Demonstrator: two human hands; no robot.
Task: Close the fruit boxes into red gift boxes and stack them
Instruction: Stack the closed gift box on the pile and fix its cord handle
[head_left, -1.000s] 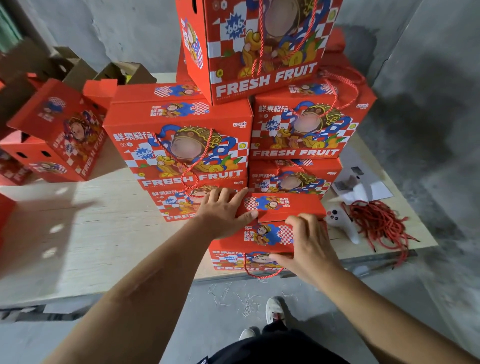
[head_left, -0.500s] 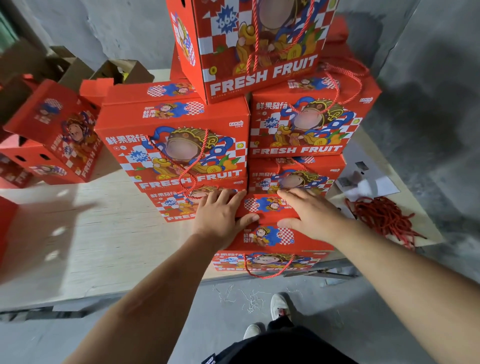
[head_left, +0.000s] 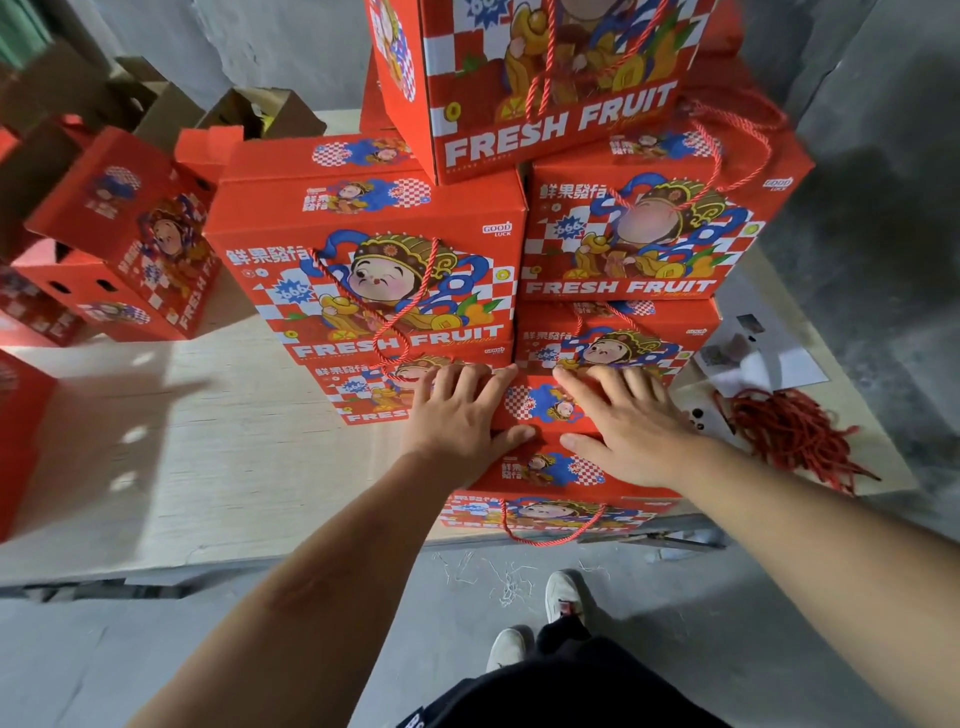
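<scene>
Nearest red gift box (head_left: 540, 470) set at the front edge of the wooden surface (head_left: 208, 467), its top flaps pressed flat by left hand (head_left: 457, 415) and right hand (head_left: 631, 426), fingers spread, nothing gripped, stacked gift boxes (head_left: 374, 270) directly behind, red cords (head_left: 789, 436) heaped alongside.

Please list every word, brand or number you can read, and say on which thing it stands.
"FRESH FRUIT": front of the top box, the left stacked box and the right stacked box.
"GOOD LUCK": left stacked box, upper right corner.
"666": blue burst on the left stacked box.
Chinese characters and smaller print: not readable to me.
</scene>
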